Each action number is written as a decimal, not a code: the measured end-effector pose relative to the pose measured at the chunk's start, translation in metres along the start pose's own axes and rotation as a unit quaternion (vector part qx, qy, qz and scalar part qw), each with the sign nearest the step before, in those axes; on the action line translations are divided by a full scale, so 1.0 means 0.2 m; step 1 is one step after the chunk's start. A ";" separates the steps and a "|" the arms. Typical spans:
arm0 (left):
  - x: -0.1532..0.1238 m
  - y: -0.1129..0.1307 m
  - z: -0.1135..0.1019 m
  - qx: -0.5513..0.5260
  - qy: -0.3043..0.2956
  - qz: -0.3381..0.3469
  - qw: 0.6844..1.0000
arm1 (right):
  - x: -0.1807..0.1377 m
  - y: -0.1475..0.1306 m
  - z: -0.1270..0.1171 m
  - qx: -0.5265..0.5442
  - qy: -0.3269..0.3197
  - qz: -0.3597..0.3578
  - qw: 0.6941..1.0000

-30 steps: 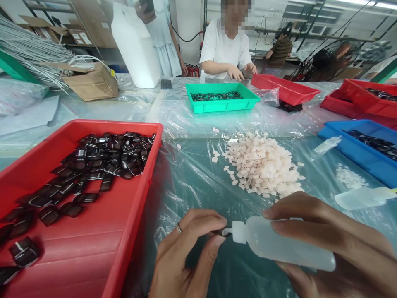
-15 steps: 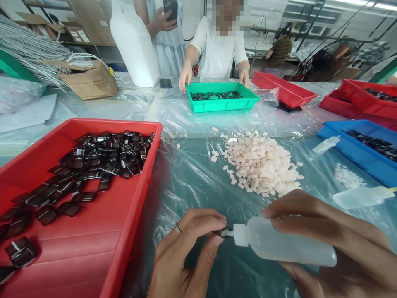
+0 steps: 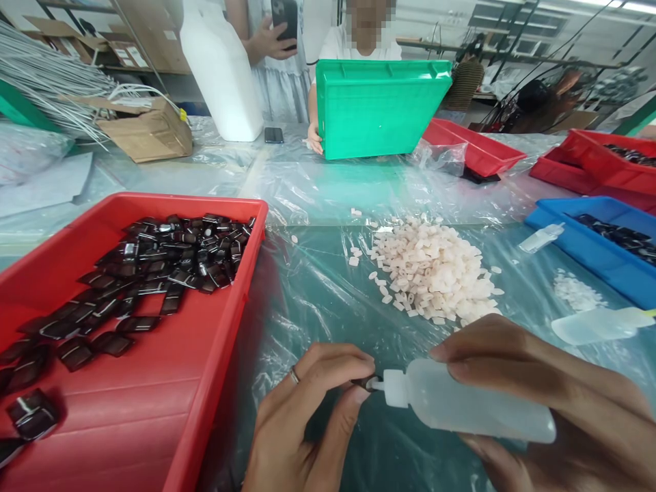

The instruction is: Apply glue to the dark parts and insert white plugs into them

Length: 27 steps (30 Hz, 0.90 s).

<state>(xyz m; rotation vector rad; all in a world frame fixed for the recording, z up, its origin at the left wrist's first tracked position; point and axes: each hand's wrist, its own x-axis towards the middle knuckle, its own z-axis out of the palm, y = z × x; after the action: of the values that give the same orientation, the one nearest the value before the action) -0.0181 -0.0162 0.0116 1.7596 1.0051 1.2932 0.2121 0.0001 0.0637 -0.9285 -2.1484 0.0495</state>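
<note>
My right hand (image 3: 553, 403) is wrapped round a translucent squeeze bottle (image 3: 461, 403) that lies almost level, its white nozzle pointing left. The nozzle tip touches a small dark part (image 3: 365, 383) pinched between the thumb and fingers of my left hand (image 3: 307, 417), which wears a ring. Both hands hover low over the plastic-covered table (image 3: 318, 294), near its front edge. A heap of small pale pieces (image 3: 435, 270) lies just beyond them. To the left stands a red tray (image 3: 195, 410) holding several glossy dark parts (image 3: 169, 260).
Across the table a person tips up a green tray (image 3: 379, 106); another person beside them holds a phone. A blue tray (image 3: 589, 246) and red trays (image 3: 605, 164) stand right, with two more squeeze bottles (image 3: 594, 324). A cardboard box (image 3: 148, 133) and a white container (image 3: 220, 68) are far left.
The person opposite has lifted the green tray off the table and tilted it upright. My hands have stayed in place, nozzle against the pinched part.
</note>
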 end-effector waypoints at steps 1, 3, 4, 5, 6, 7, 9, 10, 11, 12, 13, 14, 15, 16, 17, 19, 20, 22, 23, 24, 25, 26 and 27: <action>0.00 0.00 0.00 0.001 -0.001 0.001 1.000 | 0.00 0.00 0.00 0.001 0.000 0.000 1.000; 0.00 -0.01 0.00 0.002 -0.003 0.001 1.000 | 0.00 0.00 0.00 0.002 -0.001 0.002 1.000; 0.00 -0.01 0.00 0.002 -0.003 0.002 1.000 | 0.01 0.00 0.00 0.002 -0.002 0.003 1.000; 0.00 -0.01 0.00 0.001 -0.003 0.002 1.000 | 0.01 0.00 0.00 0.003 -0.003 0.004 1.000; 0.00 -0.01 0.00 0.001 -0.003 0.002 1.000 | 0.01 0.00 0.00 0.004 -0.003 0.005 1.000; 0.00 -0.01 0.00 0.003 -0.004 0.002 1.000 | 0.01 0.00 0.00 0.006 -0.004 0.007 1.000; 0.00 0.00 0.00 0.005 -0.005 0.003 1.000 | 0.01 0.00 -0.02 0.015 -0.008 0.008 1.000; 0.00 0.00 0.00 0.005 -0.004 0.002 1.000 | 0.01 0.00 -0.03 0.020 -0.015 0.006 1.000; 0.00 0.00 0.00 0.004 -0.003 0.002 1.000 | 0.02 0.01 -0.05 0.026 -0.025 -0.002 0.999; -0.01 0.00 0.00 0.002 -0.002 0.001 1.000 | 0.02 0.01 -0.06 0.033 -0.040 -0.011 0.999; -0.01 0.00 0.00 0.000 -0.002 -0.002 1.000 | 0.01 0.02 -0.07 0.040 -0.055 -0.021 0.997; -0.01 0.00 0.00 -0.002 -0.002 -0.001 1.000 | 0.01 0.02 -0.08 0.045 -0.071 -0.027 0.996; -0.01 0.00 0.00 -0.003 -0.002 -0.001 1.000 | 0.01 0.02 -0.09 0.051 -0.079 -0.033 0.995; -0.02 -0.01 0.00 -0.004 -0.003 0.002 1.000 | 0.01 0.03 -0.10 0.055 -0.081 -0.032 0.995; -0.02 -0.01 0.00 -0.004 -0.003 0.003 1.000 | 0.01 0.03 -0.10 0.058 -0.079 -0.030 0.995; -0.01 -0.01 0.00 -0.003 -0.005 0.007 1.000 | 0.01 0.03 -0.09 0.060 -0.076 -0.033 0.995; -0.01 -0.01 0.00 -0.002 -0.005 0.007 1.000 | 0.01 0.03 -0.08 0.061 -0.074 -0.031 0.995; -0.01 -0.01 0.00 0.001 -0.007 0.005 1.000 | 0.02 0.03 -0.07 0.062 -0.074 -0.029 0.995; -0.01 -0.01 0.00 0.003 -0.007 0.003 1.000 | 0.02 0.03 -0.07 0.061 -0.074 -0.031 0.995; -0.01 -0.01 0.00 0.004 -0.008 0.004 1.000 | 0.02 0.03 -0.08 0.060 -0.075 -0.032 0.995; -0.01 -0.01 0.00 0.005 -0.009 0.004 1.000 | 0.03 0.03 -0.08 0.058 -0.071 -0.033 0.995; -0.01 -0.01 0.00 0.005 -0.010 0.006 1.000 | 0.03 0.02 -0.09 0.058 -0.069 -0.033 0.995; -0.01 -0.01 -0.01 0.007 -0.010 0.008 1.000 | 0.04 0.02 -0.10 0.062 -0.066 -0.030 0.995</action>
<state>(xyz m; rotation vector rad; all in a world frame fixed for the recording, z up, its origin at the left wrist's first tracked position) -0.0197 -0.0174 0.0100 1.7904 0.9930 1.2778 0.2249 0.0030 0.0805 -0.8076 -2.2661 0.2171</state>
